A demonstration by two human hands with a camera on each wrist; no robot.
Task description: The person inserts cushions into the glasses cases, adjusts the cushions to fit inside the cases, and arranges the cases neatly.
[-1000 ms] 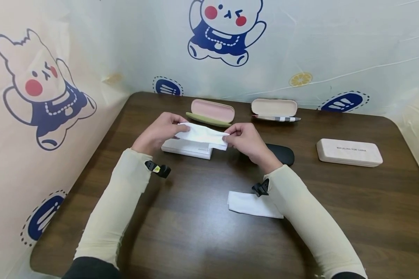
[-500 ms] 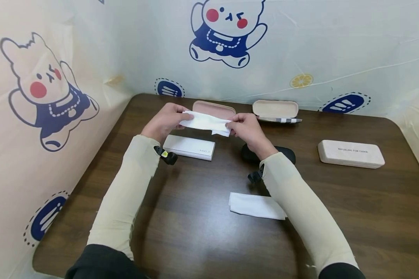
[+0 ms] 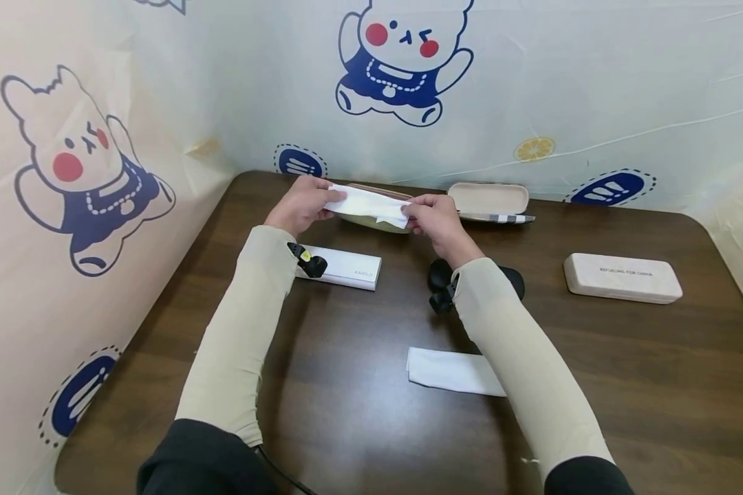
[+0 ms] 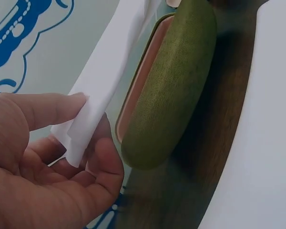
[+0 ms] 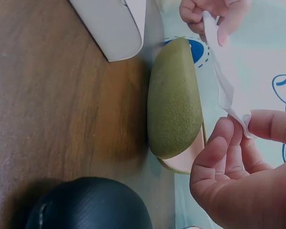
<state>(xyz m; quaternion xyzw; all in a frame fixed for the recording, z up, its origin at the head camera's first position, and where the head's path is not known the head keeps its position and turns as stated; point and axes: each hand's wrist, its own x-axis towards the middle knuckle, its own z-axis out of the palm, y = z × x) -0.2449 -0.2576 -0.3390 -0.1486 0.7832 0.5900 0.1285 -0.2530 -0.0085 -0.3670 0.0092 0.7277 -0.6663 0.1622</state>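
A folded white cloth [image 3: 371,203] is stretched between both hands at the far side of the table. My left hand [image 3: 303,204] pinches one end between thumb and fingers; the right hand [image 3: 435,218] pinches the other. Directly below and behind the cloth stands an open green glasses case [image 4: 174,90] with a pink lining. The cloth hides much of that case in the head view. In the right wrist view, the green case [image 5: 175,102] sits beside the cloth, which hangs in the air.
Nearer lies a white case [image 3: 347,268]. A black case [image 3: 511,280] is partly behind the right wrist. Another open case [image 3: 488,198] with a checkered front stands at the back. At right lies a pale lettered case [image 3: 622,278]. A second folded white cloth [image 3: 455,371] lies in front.
Both hands have carried the cloth away from the body, from over the white case to over the open green case. The white case has come into fuller view.
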